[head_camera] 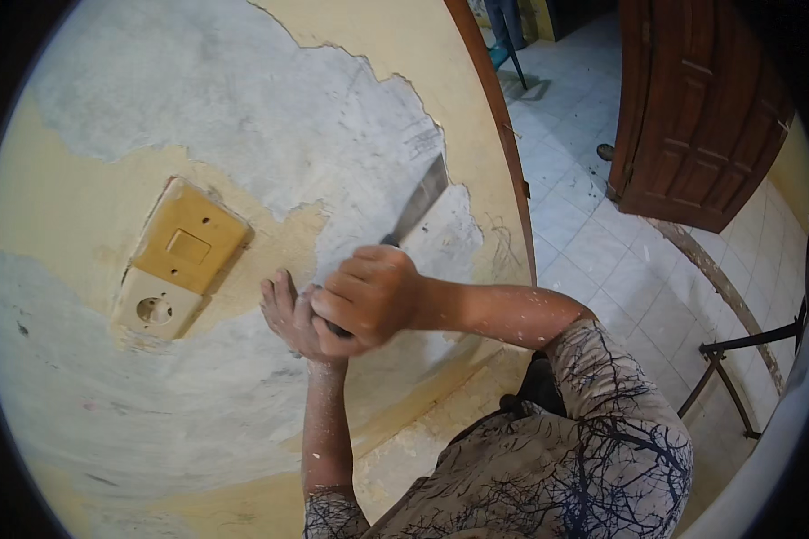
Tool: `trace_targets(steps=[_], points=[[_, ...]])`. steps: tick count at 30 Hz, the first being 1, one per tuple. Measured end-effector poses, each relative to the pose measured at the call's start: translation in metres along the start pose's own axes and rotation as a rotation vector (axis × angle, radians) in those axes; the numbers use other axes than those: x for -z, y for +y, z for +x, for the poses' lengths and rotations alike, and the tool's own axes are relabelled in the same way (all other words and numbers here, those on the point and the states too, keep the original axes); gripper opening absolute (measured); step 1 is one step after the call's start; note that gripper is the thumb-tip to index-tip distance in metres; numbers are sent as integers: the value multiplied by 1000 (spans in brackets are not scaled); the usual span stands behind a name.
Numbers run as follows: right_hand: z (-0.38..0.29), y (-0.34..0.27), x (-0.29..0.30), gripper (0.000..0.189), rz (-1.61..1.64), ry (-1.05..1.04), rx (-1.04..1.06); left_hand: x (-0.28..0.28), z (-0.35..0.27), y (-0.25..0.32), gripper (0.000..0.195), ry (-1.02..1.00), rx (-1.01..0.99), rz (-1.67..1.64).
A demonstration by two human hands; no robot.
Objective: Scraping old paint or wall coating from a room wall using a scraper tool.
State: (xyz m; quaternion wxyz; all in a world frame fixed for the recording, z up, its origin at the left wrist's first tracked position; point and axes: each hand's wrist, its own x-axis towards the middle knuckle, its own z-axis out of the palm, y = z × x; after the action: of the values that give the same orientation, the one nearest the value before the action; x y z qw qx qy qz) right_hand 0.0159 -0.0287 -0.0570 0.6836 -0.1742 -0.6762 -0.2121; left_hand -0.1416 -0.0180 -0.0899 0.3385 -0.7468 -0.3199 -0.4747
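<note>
My right hand [371, 300] is closed in a fist around the dark handle of a putty knife [423, 195]. Its metal blade points up and to the right, the tip at the ragged edge of the yellow paint on the wall [243, 87]. My left hand [293, 320], dusty with pale powder, is against or just behind the right fist. Its visible fingers are extended and slightly apart; the fist hides part of its palm. Grey-white wall surface shows where the paint is gone. Left of my hands are a yellow light switch [190, 246] and a white wall socket [155, 308].
A brown wooden frame [505, 128] borders the wall on the right. Beyond it are a tiled floor [600, 256], a panelled wooden door [701, 121], and dark metal legs [721, 354]. A person's legs [505, 23] and part of a green chair [499, 57] show at the top.
</note>
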Motion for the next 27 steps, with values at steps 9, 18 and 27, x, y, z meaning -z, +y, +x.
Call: trace_targets(steps=[9, 18, 27], points=[[-17, -1, 3, 19, 52, -153, 130, 6, -13, -7, 24, 38, -50, 109], [16, -26, 19, 21, 118, -8, -33, 14, -28, -18, 32, -52, -10, 235], [6, -4, 23, 17, 80, -124, -41, 5, -21, -9, 30, 52, 11, 103]])
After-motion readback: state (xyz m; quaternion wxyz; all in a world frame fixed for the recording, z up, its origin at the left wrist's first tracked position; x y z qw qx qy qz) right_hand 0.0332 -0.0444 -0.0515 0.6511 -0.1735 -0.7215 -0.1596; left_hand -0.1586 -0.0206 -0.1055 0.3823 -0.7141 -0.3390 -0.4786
